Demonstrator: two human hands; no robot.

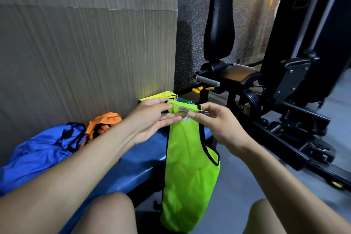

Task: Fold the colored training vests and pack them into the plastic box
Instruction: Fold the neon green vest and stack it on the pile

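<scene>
Lime-green vest hangs from both hands out in front of the person's knees, its black-trimmed body drooping past the front edge of the blue padded worktop toward the floor. Its top end is bunched between the hands, where a small white label shows. The left hand holds the fabric from the left with thumb on top and fingers stretched beneath; the right hand pinches the top edge and label between thumb and fingertips, so the two hands sit close together on the cloth. Behind the hands a yellow vest lies on the worktop against the wood-grain wall panel. Further left, an orange vest lies crumpled beside a blue vest spread in a heap. A black gym machine stands to the right on the grey floor.
</scene>
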